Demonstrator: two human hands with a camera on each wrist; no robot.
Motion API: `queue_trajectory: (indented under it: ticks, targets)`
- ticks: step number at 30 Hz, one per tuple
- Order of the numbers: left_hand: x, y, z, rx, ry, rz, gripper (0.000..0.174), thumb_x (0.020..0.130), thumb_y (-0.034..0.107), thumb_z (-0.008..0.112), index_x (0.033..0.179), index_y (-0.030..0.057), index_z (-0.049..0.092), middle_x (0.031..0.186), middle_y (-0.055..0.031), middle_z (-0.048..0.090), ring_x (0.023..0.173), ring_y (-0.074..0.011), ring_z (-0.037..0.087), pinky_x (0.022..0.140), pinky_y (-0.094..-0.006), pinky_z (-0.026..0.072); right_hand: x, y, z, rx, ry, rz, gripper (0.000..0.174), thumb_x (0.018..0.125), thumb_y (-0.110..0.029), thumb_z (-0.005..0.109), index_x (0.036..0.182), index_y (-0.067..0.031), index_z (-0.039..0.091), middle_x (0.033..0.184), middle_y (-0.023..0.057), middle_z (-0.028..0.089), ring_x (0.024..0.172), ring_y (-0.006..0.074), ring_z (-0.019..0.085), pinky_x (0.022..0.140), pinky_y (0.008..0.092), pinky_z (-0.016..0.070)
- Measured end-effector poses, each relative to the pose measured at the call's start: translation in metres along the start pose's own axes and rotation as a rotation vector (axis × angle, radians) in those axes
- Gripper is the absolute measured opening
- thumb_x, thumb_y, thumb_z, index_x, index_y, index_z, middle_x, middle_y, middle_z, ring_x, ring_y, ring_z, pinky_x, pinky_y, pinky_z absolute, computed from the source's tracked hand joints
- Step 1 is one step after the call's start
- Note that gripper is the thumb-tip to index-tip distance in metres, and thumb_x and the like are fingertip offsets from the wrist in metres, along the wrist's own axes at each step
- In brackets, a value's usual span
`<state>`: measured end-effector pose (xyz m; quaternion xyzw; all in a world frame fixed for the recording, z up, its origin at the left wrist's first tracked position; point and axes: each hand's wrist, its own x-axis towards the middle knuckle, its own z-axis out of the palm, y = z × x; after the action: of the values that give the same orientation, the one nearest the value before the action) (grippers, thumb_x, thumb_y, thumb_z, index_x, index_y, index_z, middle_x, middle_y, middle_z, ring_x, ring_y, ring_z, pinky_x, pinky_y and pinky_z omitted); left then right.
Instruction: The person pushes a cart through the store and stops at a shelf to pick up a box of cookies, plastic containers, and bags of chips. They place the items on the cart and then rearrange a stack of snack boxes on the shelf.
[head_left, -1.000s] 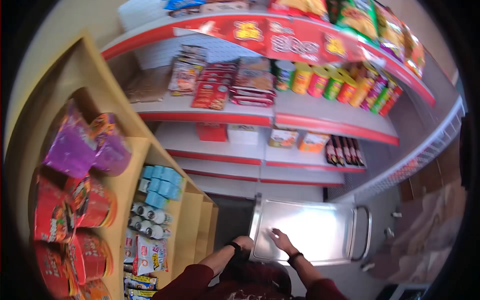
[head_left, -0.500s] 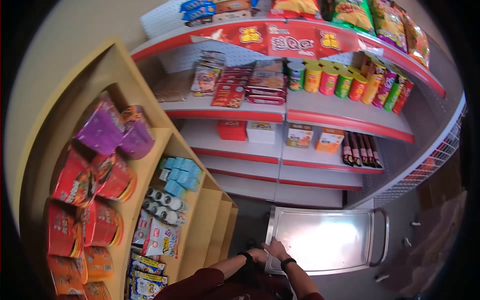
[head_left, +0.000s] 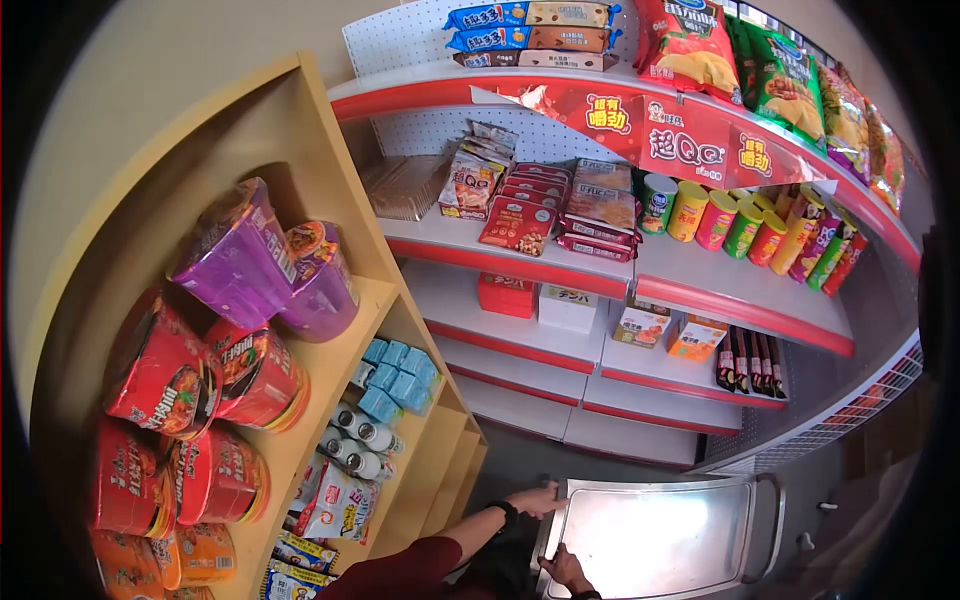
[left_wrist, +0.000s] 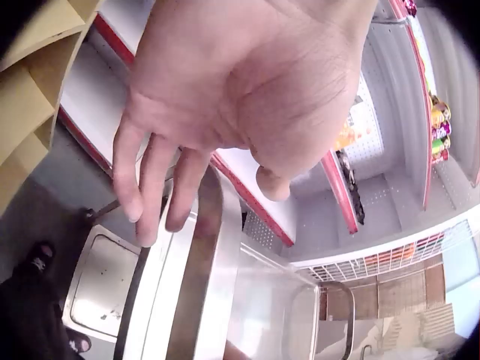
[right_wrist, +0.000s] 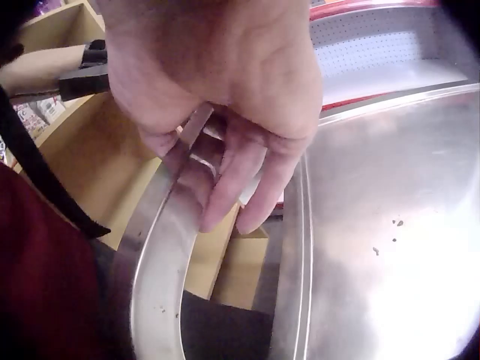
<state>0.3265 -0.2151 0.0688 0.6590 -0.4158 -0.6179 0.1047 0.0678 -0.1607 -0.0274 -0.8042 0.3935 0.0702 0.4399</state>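
A metal cart with a shiny flat top [head_left: 650,535] stands low in the head view. My left hand [head_left: 533,500] reaches to its upper left corner; in the left wrist view that hand [left_wrist: 240,82] has its fingers loosely extended over the cart's metal bar [left_wrist: 201,277], and whether they touch it I cannot tell. Farther down the same side, my right hand [head_left: 567,571] is at the edge. Seen from the right wrist, this hand [right_wrist: 217,82] curls its fingers round the curved metal handle [right_wrist: 159,270], beside the cart's top [right_wrist: 390,187].
Beyond the cart rise white shelves with red edges [head_left: 500,345], holding snack packets, canisters [head_left: 716,220] and boxes. A wooden shelf unit [head_left: 340,170] on the left carries noodle tubs [head_left: 165,370] and small packs. A wire rack [head_left: 850,420] is on the right.
The head view has shifted, with the shelves larger. My left hand has moved away from my right hand toward the cart's upper corner. My right hand has gone from the top surface to the handle side.
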Motion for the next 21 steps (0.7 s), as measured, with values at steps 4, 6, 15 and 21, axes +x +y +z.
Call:
queue_trajectory:
  ticks: [4, 6, 15, 21]
  targets:
    - [0.009, -0.001, 0.037, 0.214, -0.076, 0.113, 0.09, 0.093, 0.055, 0.055, 0.148, -0.007, 0.021, 0.071, -0.0146, 0.065, 0.057, -0.0229, 0.063, 0.048, -0.0355, 0.0483, -0.052, 0.039, 0.01, 0.102, -0.082, -0.063, 0.074, 0.084, -0.051, 0.072, 0.12, 0.0099, 0.049, 0.071, 0.019, 0.067, 0.075, 0.0392, 0.07, 0.069, 0.0464, 0.0552]
    - [0.018, -0.023, 0.073, 0.239, -0.06, 0.172, 0.082, 0.092, 0.05, 0.059, 0.146, -0.0049, 0.031, 0.068, -0.0107, 0.064, 0.051, -0.0214, 0.057, 0.045, -0.0363, 0.0448, -0.088, 0.019, -0.003, 0.019, -0.166, -0.027, 0.064, 0.093, -0.035, 0.062, 0.133, 0.0121, 0.045, 0.099, 0.0312, 0.067, 0.09, 0.0477, 0.064, 0.079, 0.052, 0.053]
    - [-0.023, -0.018, 0.185, 0.452, -0.357, 0.13, 0.073, 0.09, 0.066, 0.054, 0.104, -0.0058, 0.064, 0.074, -0.0076, 0.07, 0.059, -0.0178, 0.062, 0.052, -0.0353, 0.0492, -0.238, 0.105, 0.048, -0.12, -0.064, 0.025, 0.056, 0.087, -0.045, 0.067, 0.124, -0.0046, 0.054, 0.09, 0.0181, 0.071, 0.083, 0.041, 0.068, 0.068, 0.0519, 0.0536]
    - [-0.04, 0.014, 0.253, 0.832, -0.511, 0.158, 0.069, 0.088, 0.073, 0.051, 0.099, 0.0096, 0.076, 0.073, -0.0023, 0.071, 0.064, -0.0178, 0.065, 0.059, -0.0355, 0.0518, -0.324, 0.104, 0.039, -0.011, -0.107, 0.258, 0.04, 0.084, -0.03, 0.067, 0.118, -0.0113, 0.055, 0.096, 0.0177, 0.071, 0.091, 0.0413, 0.067, 0.075, 0.0519, 0.0528]
